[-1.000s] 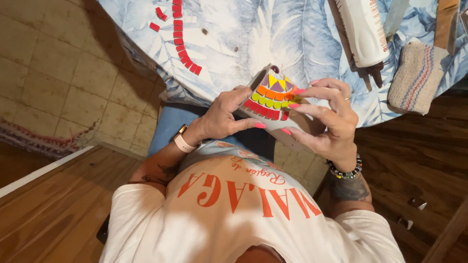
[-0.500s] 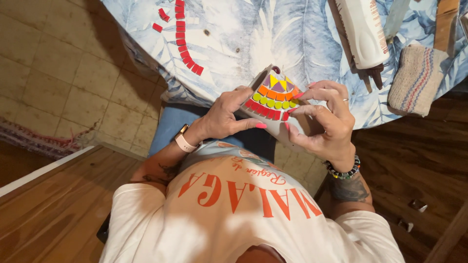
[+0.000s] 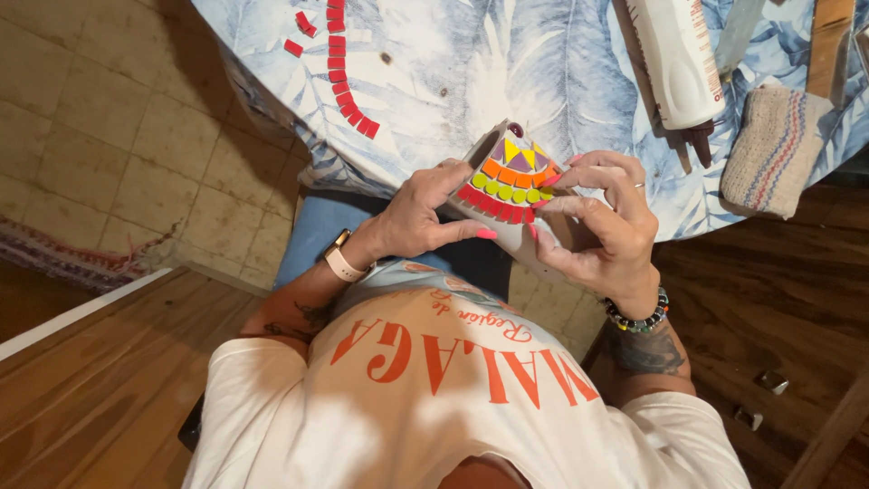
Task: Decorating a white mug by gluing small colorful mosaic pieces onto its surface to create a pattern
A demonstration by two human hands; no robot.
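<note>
Both my hands hold a grey, cone-like piece (image 3: 516,237) covered with small mosaic tiles in rows of red, yellow-green, orange, purple and yellow. My left hand (image 3: 412,217), with a pale watch at the wrist, grips its left side, thumb under the red row. My right hand (image 3: 602,217), with a beaded bracelet, wraps its right side, fingertips resting on the tiles at the right edge. The piece is held over my lap, just in front of the table's edge.
The round table wears a blue-and-white leaf-print cloth (image 3: 507,63). On it lie a curved row of red tiles (image 3: 348,72), a white bottle (image 3: 674,54), a striped woven cloth pad (image 3: 769,149) and a wooden strip (image 3: 828,45). Tiled floor lies left, wooden boards below.
The piece has hardly moved. My right fingers have shifted slightly along its tiled right edge; my left hand keeps the same grip.
</note>
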